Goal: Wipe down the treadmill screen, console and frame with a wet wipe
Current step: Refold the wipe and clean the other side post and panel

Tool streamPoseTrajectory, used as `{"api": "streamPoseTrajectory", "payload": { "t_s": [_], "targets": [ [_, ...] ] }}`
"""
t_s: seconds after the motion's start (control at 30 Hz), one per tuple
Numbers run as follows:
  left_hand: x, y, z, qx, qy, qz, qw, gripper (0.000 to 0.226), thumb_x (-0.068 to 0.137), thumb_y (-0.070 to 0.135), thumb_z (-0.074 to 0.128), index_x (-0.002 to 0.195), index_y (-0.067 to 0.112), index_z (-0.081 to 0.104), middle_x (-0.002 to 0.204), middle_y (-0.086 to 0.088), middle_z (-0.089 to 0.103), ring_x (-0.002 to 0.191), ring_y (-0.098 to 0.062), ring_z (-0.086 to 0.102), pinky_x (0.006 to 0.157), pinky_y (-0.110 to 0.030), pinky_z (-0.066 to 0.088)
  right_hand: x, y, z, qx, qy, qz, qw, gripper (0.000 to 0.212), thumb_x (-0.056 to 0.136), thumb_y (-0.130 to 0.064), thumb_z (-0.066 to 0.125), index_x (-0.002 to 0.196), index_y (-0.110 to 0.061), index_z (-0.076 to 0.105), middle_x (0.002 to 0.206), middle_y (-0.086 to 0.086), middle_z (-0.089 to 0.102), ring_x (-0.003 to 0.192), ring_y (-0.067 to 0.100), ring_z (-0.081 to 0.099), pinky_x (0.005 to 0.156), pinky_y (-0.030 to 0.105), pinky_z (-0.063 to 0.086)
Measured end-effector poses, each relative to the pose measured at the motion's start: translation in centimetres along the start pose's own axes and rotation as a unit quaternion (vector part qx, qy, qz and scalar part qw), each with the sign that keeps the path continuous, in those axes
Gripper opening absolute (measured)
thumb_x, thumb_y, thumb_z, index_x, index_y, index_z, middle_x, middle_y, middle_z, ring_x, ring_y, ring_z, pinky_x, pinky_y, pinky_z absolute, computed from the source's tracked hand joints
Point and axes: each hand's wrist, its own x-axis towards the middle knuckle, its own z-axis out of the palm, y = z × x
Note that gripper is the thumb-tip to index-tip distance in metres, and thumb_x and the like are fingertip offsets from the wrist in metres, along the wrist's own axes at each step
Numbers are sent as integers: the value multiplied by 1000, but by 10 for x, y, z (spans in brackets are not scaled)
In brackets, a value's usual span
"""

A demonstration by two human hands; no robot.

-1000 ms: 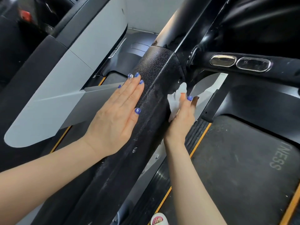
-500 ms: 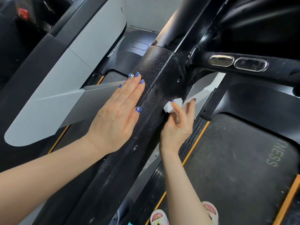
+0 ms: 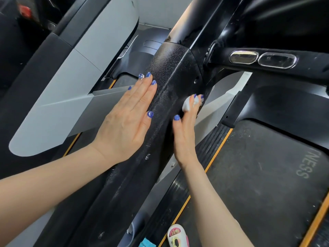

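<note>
Against pebbled black upright (image 3: pixel 170 82), crumpled wipe (image 3: pixel 187 106)

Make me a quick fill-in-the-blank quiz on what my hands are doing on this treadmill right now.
1. The left hand lies ____ on the black post.
2. The right hand holds a white ____ against the post.
3. The fingernails are painted ____.
4. Two shiny oval sensors sit on the ____.

Missing words: flat; wipe; blue; handlebar

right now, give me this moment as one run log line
step: wiping frame upright | left hand: flat on upright, bracing | right hand: presses wet wipe to upright's right side | treadmill belt: untouched
</note>
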Motion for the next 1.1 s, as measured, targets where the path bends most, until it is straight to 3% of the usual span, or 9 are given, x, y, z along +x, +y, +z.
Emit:
{"api": "streamPoseTrajectory", "payload": {
  "t_s": [0.07, 0.17, 0.23, 0.33, 0.47, 0.57, 0.73, 0.83, 1.1],
  "targets": [
    [0, 0, -1, 4, -5, -2, 1000, 56, 103, 14, 34, 155, -2, 25, 166, -13, 18, 155, -23, 14, 126, -41, 15, -11, 21, -7, -22, -31, -8, 999, 89, 96, -72, 24, 160, -18, -6, 164, -12, -21, 151, 6, -18, 125, 45, -7],
    [0, 1, -1, 3, -8, -8, 1000, 56, 103, 15, 33, 155, -2, 26, 166, -13, 19, 155, -23, 15, 126, -41, 15, -11, 31, -14, 8, -52, 56, 997, 89, 90, -80, 24, 156, -30, -7, 160, -26, -19, 149, -4, -14, 124, 29, -4],
    [0, 2, -1, 2, -6, -8, 1000, 55, 103, 15, 33, 155, -2, 26, 165, -14, 20, 155, -24, 17, 126, -43, 17, -13, 27, -11, -2, -51, 40, 998, 86, 93, -77, 23, 157, -28, -8, 161, -22, -20, 150, 0, -15, 123, 26, -6],
    [0, 3, 0, 2, -10, -9, 1000, 56, 103, 16, 33, 155, -3, 26, 165, -15, 20, 154, -25, 17, 125, -46, 18, -31, 43, -13, -73, -88, -44, 992, 78, 100, -66, 23, 156, -26, -13, 163, -10, -24, 153, 14, -17, 125, 43, -8],
    [0, 3, -2, -1, -2, -7, 1000, 55, 103, 14, 33, 154, -3, 26, 165, -15, 20, 154, -26, 18, 126, -44, 18, -19, 52, -24, -92, -89, -62, 990, 75, 102, -63, 25, 155, -28, -15, 165, 0, -21, 154, 22, -14, 122, 61, 2],
    [1, 3, -2, 0, -5, -8, 1000, 55, 103, 14, 34, 154, -3, 26, 165, -15, 19, 155, -25, 17, 126, -41, 17, 3, 23, -17, -116, -73, -149, 979, 77, 103, -57, 28, 156, -10, -1, 164, 15, -12, 154, 32, -12, 122, 62, -1],
    [0, 2, -2, -4, -10, -9, 1000, 55, 102, 11, 35, 155, -3, 26, 165, -16, 19, 155, -22, 16, 125, -44, 19, 27, 34, -27, -224, -88, -309, 920, 71, 103, -58, 26, 157, -32, -12, 164, -5, -21, 153, 27, -14, 122, 58, -6],
    [1, 3, -1, -7, -6, -23, 1000, 55, 102, 12, 36, 155, -1, 27, 165, -13, 19, 155, -19, 14, 125, -41, 19, 27, 56, -40, -248, -98, -319, 910, 69, 103, -60, 23, 157, -36, -13, 164, -9, -22, 154, 26, -11, 122, 56, -7],
    [-1, 0, -1, -21, -10, -15, 1000, 55, 104, 19, 34, 155, -1, 26, 166, -9, 17, 155, -17, 14, 126, -32, 15, 34, 19, -22, -228, -80, -383, 892, 69, 103, -56, 25, 159, -27, -1, 165, -3, -8, 154, 25, -7, 122, 54, -3]
  ]
}}
